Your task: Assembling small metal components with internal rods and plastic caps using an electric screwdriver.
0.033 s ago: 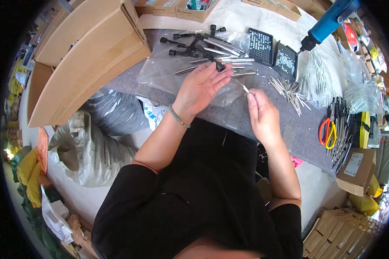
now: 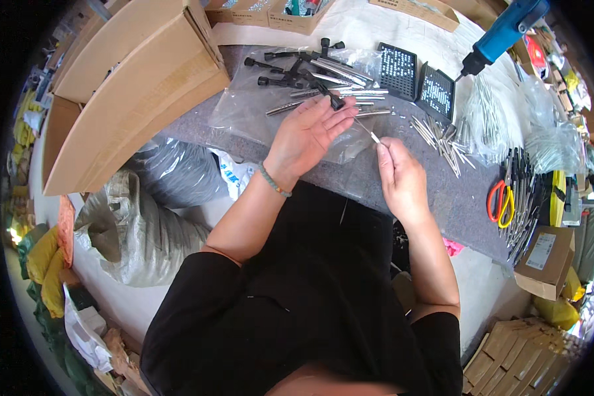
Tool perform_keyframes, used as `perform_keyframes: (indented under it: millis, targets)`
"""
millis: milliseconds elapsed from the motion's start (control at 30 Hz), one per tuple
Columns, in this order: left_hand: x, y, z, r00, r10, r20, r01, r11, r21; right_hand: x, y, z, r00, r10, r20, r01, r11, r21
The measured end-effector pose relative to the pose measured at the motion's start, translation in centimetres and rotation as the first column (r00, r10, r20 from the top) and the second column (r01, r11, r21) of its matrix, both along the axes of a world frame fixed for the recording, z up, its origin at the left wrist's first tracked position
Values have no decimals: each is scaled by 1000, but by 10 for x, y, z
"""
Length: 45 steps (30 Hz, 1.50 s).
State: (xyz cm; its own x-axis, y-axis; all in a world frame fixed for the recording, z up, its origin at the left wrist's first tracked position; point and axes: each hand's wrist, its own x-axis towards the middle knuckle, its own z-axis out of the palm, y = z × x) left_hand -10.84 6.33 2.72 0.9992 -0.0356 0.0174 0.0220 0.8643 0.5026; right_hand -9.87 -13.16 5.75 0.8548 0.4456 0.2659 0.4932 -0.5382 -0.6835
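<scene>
My left hand is palm up with its fingers curled loosely, holding a black knob-ended fitting at the fingertips. A thin metal rod with a white end is pinched between thumb and fingers of my right hand. The rod's far end points up toward the black fitting; whether it touches or enters it I cannot tell. Just beyond my left hand, more black knob-ended fittings and several shiny metal tubes lie on a clear plastic bag.
Two black perforated trays with small white pieces stand at the back. A blue power screwdriver hangs at the right. Loose thin rods, red-and-yellow-handled scissors and dark tools lie rightward. A large cardboard box stands left.
</scene>
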Motion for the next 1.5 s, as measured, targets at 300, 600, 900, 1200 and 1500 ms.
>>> perform_keyframes:
  millis: [300,600,900,1200,1500]
  targets:
    - [-3,-14,10,999,-22,48,20,999,43,0,-7,-2,999,-43,31,42,999,18]
    - [0,-20,10,992,-38,120,23,992,121,5,-13,7,994,-105,0,105,993,62]
    - [4,-43,9,984,49,170,-69,991,118,-5,-6,7,997,-49,-52,55,993,106]
    - [5,-42,7,988,11,157,-25,996,90,-3,-9,8,998,8,-63,4,983,183]
    - [5,-38,7,987,-37,154,28,998,64,-1,-13,11,990,-81,-118,93,990,102]
